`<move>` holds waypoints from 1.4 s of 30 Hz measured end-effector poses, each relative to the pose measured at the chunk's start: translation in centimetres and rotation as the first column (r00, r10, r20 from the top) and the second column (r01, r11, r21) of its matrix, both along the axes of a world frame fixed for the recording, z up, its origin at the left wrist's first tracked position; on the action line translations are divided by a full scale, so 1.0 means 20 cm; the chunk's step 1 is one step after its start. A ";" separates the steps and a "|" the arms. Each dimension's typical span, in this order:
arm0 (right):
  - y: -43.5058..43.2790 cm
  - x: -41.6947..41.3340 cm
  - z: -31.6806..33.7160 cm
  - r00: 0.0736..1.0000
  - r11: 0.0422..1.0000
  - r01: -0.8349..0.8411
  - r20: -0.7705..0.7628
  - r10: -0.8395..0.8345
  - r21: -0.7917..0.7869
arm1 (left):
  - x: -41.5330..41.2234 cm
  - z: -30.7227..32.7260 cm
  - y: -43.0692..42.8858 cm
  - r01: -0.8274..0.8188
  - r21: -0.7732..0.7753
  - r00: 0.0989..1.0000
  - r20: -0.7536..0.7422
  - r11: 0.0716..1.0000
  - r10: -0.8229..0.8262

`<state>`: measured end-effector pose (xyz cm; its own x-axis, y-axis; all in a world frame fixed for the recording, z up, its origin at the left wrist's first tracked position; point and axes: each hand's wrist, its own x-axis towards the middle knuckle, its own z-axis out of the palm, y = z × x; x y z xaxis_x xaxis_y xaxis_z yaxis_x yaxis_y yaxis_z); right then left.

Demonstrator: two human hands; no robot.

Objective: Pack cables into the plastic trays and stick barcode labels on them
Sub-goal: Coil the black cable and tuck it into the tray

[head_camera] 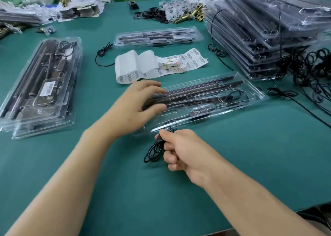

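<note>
A clear plastic tray [250, 90] with dark rods and a cable in it lies across the middle of the green table. My left hand [138, 103] rests on the tray's left end, fingers spread and straight. My right hand [180, 149] pinches a coiled black cable [154, 152] just in front of the tray's near edge; the coil hangs down to the table. A strip of barcode labels [161, 63] lies unrolled behind the tray, with a small banded bundle of cards on it.
A stack of packed trays [41, 88] with a barcode label lies at the left. One more tray [157, 36] sits at the back centre, a loose cable [103, 53] beside it. A tall stack of trays [265, 31] and tangled black cables [311, 69] fill the right.
</note>
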<state>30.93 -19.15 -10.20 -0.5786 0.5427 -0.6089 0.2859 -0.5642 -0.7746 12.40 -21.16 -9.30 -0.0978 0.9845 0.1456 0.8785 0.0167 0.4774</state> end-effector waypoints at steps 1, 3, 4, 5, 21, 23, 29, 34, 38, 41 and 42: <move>0.01 0.02 0.00 1.000 1.000 -0.026 0.011 0.026 0.011 | 0.02 -0.03 0.03 0.016 -0.063 1.000 -0.024 0.998 -0.018; 0.04 0.06 0.02 0.995 0.995 -0.093 0.032 0.092 0.040 | 0.03 -0.07 0.04 0.009 -0.141 0.999 -0.043 0.990 -0.015; 0.06 0.08 0.03 0.991 0.990 -0.130 0.047 0.127 0.060 | 0.03 -0.08 0.04 -0.003 -0.151 0.998 -0.056 0.989 -0.005; 0.08 0.10 0.04 0.985 0.983 -0.163 0.065 0.158 0.081 | 0.03 -0.08 0.03 -0.020 -0.151 0.997 -0.073 0.988 0.009; 0.36 0.36 0.12 0.876 0.890 -0.456 0.172 0.451 -0.009 | 0.27 -0.13 -0.09 -0.244 -0.100 0.947 -0.241 0.965 0.215; 0.35 0.34 0.11 0.876 0.890 -0.455 0.176 0.449 -0.005 | 0.28 -0.13 -0.11 -0.223 -0.110 0.957 -0.214 0.969 0.196; 0.34 0.32 0.07 0.895 0.903 -0.429 0.134 0.426 -0.008 | 0.28 -0.12 -0.13 -0.196 -0.099 0.971 -0.161 0.976 0.178; 0.34 0.33 0.08 0.923 0.927 -0.376 0.089 0.374 -0.002 | 0.29 -0.11 -0.12 -0.218 -0.052 0.972 -0.098 0.975 0.212; 0.34 0.33 0.10 0.929 0.931 -0.366 0.070 0.364 0.008 | 0.30 -0.11 -0.12 -0.229 -0.062 0.971 -0.081 0.971 0.224; 0.34 0.34 0.11 0.926 0.928 -0.372 0.074 0.371 -0.002 | 0.31 -0.11 -0.13 -0.235 -0.063 0.969 -0.093 0.970 0.228; 0.34 0.34 0.12 0.925 0.928 -0.373 0.079 0.372 -0.006 | 0.32 -0.11 -0.13 -0.235 -0.063 0.969 -0.099 0.970 0.228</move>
<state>37.77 -12.25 -7.90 -0.6918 0.3024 -0.6557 0.5331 -0.3986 -0.7463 18.75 -23.78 -11.49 -0.3142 0.9449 0.0923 0.8860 0.2569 0.3860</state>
